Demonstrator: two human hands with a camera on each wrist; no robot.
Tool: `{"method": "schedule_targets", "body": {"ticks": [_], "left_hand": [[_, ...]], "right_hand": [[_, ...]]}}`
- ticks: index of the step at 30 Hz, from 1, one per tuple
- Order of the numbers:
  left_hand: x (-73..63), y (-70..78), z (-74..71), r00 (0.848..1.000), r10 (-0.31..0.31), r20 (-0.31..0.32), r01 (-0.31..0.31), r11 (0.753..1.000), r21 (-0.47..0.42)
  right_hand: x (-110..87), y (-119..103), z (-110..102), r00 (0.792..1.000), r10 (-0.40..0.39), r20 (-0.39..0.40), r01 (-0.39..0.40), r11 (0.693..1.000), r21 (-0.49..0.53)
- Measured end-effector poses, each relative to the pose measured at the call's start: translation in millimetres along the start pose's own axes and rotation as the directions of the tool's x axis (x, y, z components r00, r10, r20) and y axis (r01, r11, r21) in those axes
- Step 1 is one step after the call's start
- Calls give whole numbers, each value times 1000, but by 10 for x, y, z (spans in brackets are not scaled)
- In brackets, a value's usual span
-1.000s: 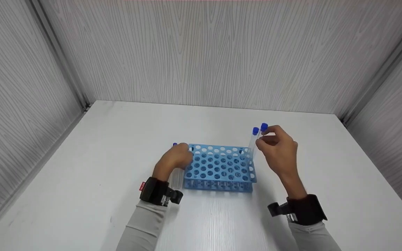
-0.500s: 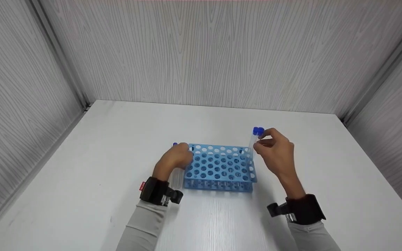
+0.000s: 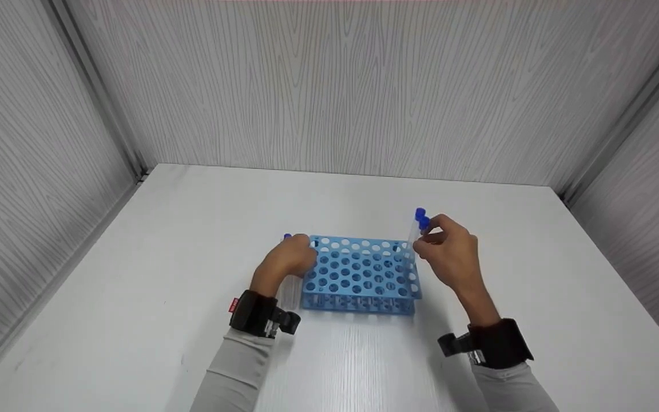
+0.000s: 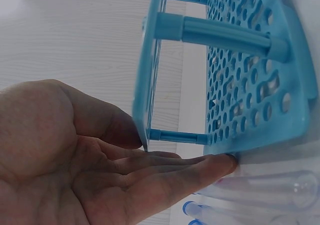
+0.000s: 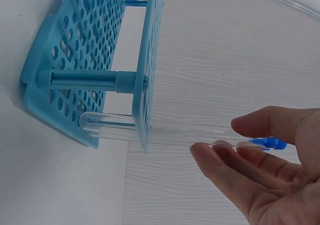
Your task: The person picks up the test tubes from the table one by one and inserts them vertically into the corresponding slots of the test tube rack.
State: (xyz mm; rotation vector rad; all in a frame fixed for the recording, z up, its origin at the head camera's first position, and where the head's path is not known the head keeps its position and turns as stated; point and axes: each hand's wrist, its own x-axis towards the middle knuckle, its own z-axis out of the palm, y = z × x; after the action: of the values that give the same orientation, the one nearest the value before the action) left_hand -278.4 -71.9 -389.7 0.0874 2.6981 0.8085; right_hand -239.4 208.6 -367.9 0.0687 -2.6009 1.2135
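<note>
Wall (image 3: 26, 114) with a wavy grain rises well off to the left of both sets of fingers. A grey sleeve (image 3: 231, 366) and a black strap (image 3: 254, 313) sit behind the left fingers. Several clear tubes (image 3: 290, 292) with blue caps lie on the white surface (image 3: 135, 274), just beside and partly beneath the left hand (image 3: 290, 256). Its fingers grip the left end of the blue rack (image 3: 358, 274), thumb against the top plate and the others along the end. The rack, full of round holes, stands on the surface between the left and right fingers. At its right end, just beyond the right fingers, a second tube (image 3: 412, 232) stands in the rack, cap up. The right hand (image 3: 452, 252) pinches a held tube (image 3: 424, 221) near its blue cap, thumb on one side, fingers on the other. The two overlap in view, so how deep the gripped one reaches cannot be told. Behind the right fingers come another strap (image 3: 500, 344) and another sleeve (image 3: 515, 389).
</note>
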Motion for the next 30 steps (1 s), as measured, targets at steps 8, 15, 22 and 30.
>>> {"method": "schedule_targets", "body": {"ticks": [8, 15, 22, 30], "left_hand": [[-3, 9, -11, 1000, -1, 4, 1, 1000, -6], [-2, -6, -2, 1000, 14, 3, -14, 1000, -7], [-2, -16, 4, 1000, 24, 1, -24, 999, -23], [-1, -4, 0, 1000, 17, 2, -17, 1000, -20]], "right_hand": [[3, -2, -9, 1000, 1, 20, -1, 1000, -12], [5, -11, -19, 999, 24, 47, -23, 999, -31], [6, -14, -26, 998, 14, 53, -12, 999, -40], [7, -19, -30, 998, 23, 57, -20, 999, -42]]}}
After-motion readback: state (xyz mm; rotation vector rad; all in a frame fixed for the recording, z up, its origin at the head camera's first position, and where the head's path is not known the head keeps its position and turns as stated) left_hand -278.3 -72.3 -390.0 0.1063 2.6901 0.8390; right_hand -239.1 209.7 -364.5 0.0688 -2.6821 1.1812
